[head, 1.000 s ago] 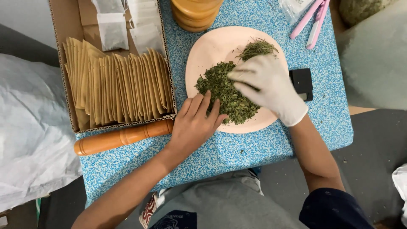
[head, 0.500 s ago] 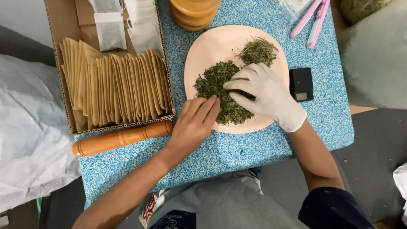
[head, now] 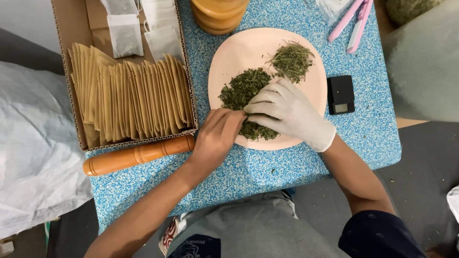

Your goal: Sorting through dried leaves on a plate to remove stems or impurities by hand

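The dried green herb pile point(head: 241, 91) is lying on the pale pink plate point(head: 229, 52), spreading from the plate's middle down toward its near rim, so its long axis is running from the plate's centre to that near edge. It is looking loose, flaky and very light; it would likely crumble and scatter under pressure, so small pinches between fingertips seem the sensible way to take it. A 2nd, stemmier heap point(head: 291, 59) is sitting apart, toward the plate's far right side.

The bare left hand point(head: 215, 138) is resting at the plate's near-left rim, fingers curled together and pinching a little herb. The white-gloved right hand point(head: 287, 112) is lying over the plate's near-right part, fingers drawn in and meeting the left fingertips on the herb.

The plate is sitting on a blue speckled counter point(head: 267, 167). Left of the plate, a cardboard box point(head: 184, 71) is holding upright tan paper sachets point(head: 129, 102), and a wooden pestle point(head: 136, 155) is lying along the box's near side. Right of the plate, a small black pocket scale point(head: 340, 94) is resting.
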